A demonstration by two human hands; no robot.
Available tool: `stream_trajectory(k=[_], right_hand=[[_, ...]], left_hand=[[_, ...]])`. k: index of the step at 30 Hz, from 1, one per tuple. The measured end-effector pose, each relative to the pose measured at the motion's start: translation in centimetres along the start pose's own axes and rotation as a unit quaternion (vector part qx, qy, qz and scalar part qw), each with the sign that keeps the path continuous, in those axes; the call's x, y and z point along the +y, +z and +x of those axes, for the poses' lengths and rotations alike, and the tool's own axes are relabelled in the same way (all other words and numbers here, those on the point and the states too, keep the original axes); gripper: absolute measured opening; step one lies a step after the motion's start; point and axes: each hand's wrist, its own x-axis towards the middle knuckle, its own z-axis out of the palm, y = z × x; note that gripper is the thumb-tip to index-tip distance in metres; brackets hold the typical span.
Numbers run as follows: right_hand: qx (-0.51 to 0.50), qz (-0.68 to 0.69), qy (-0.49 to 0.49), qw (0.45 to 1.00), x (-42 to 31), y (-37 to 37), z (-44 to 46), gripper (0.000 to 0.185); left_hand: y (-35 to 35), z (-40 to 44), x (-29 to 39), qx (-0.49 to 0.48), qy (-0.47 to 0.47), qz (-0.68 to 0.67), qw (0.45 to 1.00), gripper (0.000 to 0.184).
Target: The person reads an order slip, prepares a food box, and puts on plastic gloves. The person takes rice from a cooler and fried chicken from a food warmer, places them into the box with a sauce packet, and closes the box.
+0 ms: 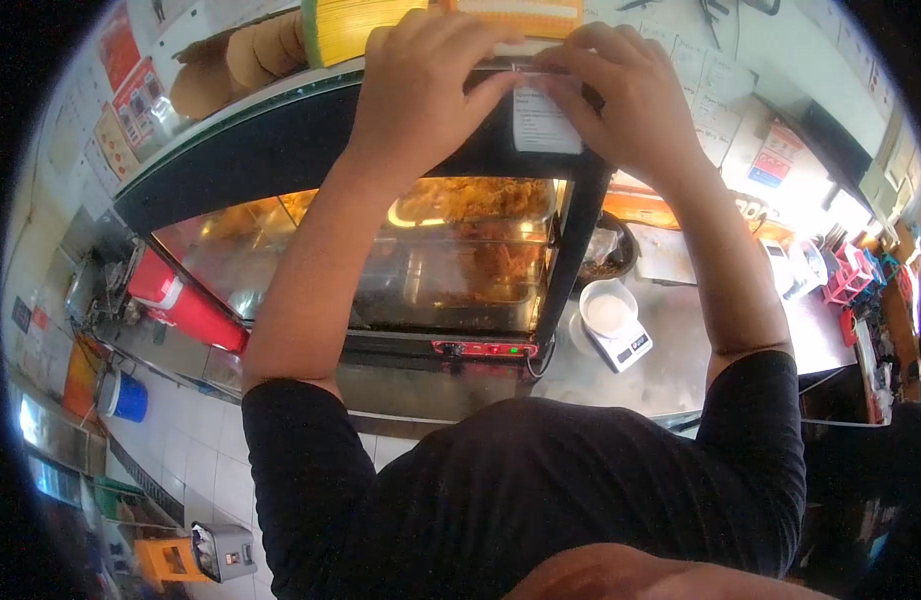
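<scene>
Both arms reach up to the top edge of a black heated display cabinet (461, 160). My left hand (426, 85) is at the cabinet top, with thumb and fingertips bent toward the centre. My right hand (616, 95) faces it, its fingertips closed at the upper edge of a small white printed label (547, 120) on the cabinet front. Whether the left fingertips touch anything is too small to tell. Behind the hands lie a yellow stack (366, 30) and an orange-edged box (521, 12). Fried food (491, 200) sits on trays behind the glass.
A white scale (619, 345) with a round bowl (609, 312) stands on the metal counter (671, 385) at right. A dark bowl (621, 250) sits behind it. At left are a red container (196, 315), a blue bucket (131, 398) and an orange stool (171, 560).
</scene>
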Motion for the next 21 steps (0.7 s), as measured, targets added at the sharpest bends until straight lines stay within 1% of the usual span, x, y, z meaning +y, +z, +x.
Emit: stream_trajectory(k=[1, 2, 4, 5, 7, 8, 9, 11, 14, 15, 17, 19, 21], right_hand=[[-0.009, 0.004, 0.014, 1.000, -0.3, -0.2, 0.1, 0.013], [-0.018, 0.007, 0.029, 0.999, -0.4, -0.3, 0.1, 0.013], [0.003, -0.004, 0.025, 1.000, 0.2, 0.7, -0.3, 0.016], [0.014, -0.021, 0.026, 0.999, 0.8, 0.9, -0.7, 0.018], [0.013, 0.019, 0.051, 0.998, 1.0, 0.9, -1.2, 0.022], [0.024, 0.016, 0.050, 0.998, 0.7, 0.7, -1.8, 0.025], [0.027, 0.037, 0.052, 0.998, 0.4, -0.1, -2.1, 0.034], [0.027, 0.046, 0.061, 0.997, 0.0, -2.1, -3.6, 0.043], [0.015, 0.016, 0.083, 0.996, 1.4, -5.0, -6.6, 0.045], [0.011, -0.006, 0.075, 0.997, 2.6, -6.1, -7.8, 0.046], [-0.041, -0.055, 0.116, 0.991, 5.6, -8.7, -10.4, 0.045], [-0.065, -0.085, 0.175, 0.979, 9.4, -11.5, -13.2, 0.043], [-0.065, -0.111, 0.199, 0.972, 14.4, -15.0, -16.8, 0.042]], left_hand=[[0.0, 0.1, -0.1, 0.012, -0.018, -0.026, 0.999, 0.018], [0.2, -0.3, -0.3, 0.003, -0.009, -0.006, 1.000, 0.018], [0.7, -0.9, -1.5, -0.008, 0.016, 0.025, 1.000, 0.019], [0.6, -0.6, -1.7, -0.018, 0.002, 0.025, 1.000, 0.020], [0.2, -0.3, -0.7, -0.032, -0.009, 0.004, 0.999, 0.021], [0.2, -0.2, -0.2, -0.014, -0.009, 0.004, 1.000, 0.020], [0.1, 0.0, 0.1, 0.003, -0.011, 0.005, 1.000, 0.020], [0.2, 0.0, 0.7, 0.037, -0.037, -0.002, 0.999, 0.014], [-0.5, -0.2, 2.4, 0.006, -0.061, 0.016, 0.998, 0.013], [-0.4, -0.1, 2.6, 0.002, -0.053, 0.014, 0.999, 0.012], [-0.2, 0.4, 2.7, -0.006, -0.045, 0.015, 0.999, 0.011], [0.0, 0.6, 2.9, -0.013, -0.050, 0.005, 0.999, 0.011], [0.0, 1.1, 3.2, -0.020, -0.054, 0.020, 0.998, 0.011]])
